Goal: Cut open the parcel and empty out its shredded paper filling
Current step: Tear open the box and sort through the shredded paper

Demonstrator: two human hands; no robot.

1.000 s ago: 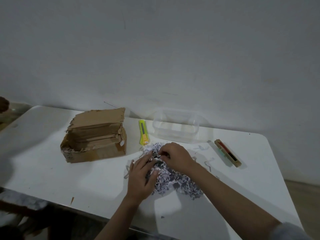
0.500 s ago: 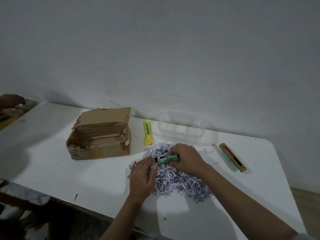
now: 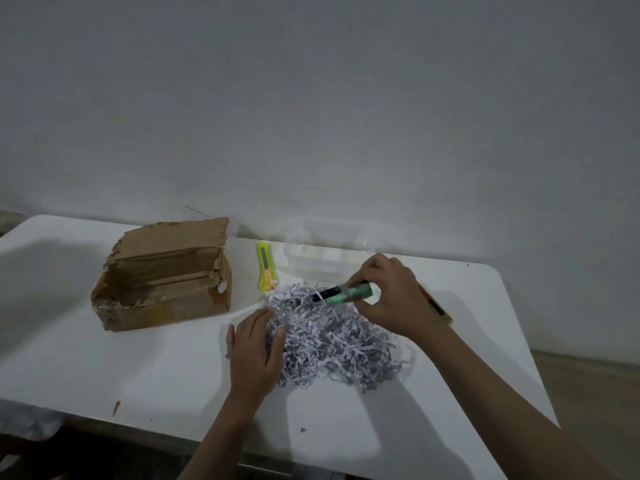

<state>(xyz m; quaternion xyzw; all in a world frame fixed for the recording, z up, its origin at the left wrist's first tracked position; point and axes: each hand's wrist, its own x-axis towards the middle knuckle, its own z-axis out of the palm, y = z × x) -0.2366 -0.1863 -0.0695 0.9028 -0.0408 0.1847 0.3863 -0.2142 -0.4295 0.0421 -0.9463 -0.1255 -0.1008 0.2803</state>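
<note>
The torn brown cardboard parcel [image 3: 166, 275] lies open on the left of the white table [image 3: 104, 368]. A pile of white and grey shredded paper [image 3: 339, 344] sits to its right. My left hand [image 3: 254, 348] rests flat on the pile's left edge, fingers spread, holding nothing. My right hand [image 3: 391, 289] is above the pile's far side, shut on a green marker with a black tip [image 3: 343, 293] that points left. A yellow-green utility knife [image 3: 266, 266] lies between the parcel and the pile.
A clear plastic container [image 3: 325, 252] stands behind the pile near the wall. A flat wooden box [image 3: 438, 308] lies to the right, partly behind my right hand. A small orange scrap [image 3: 116, 407] lies near the table's front edge.
My right hand has lifted the green marker out of the shredded paper and up to the right. My left hand has let go of it and settled on the pile's left edge.
</note>
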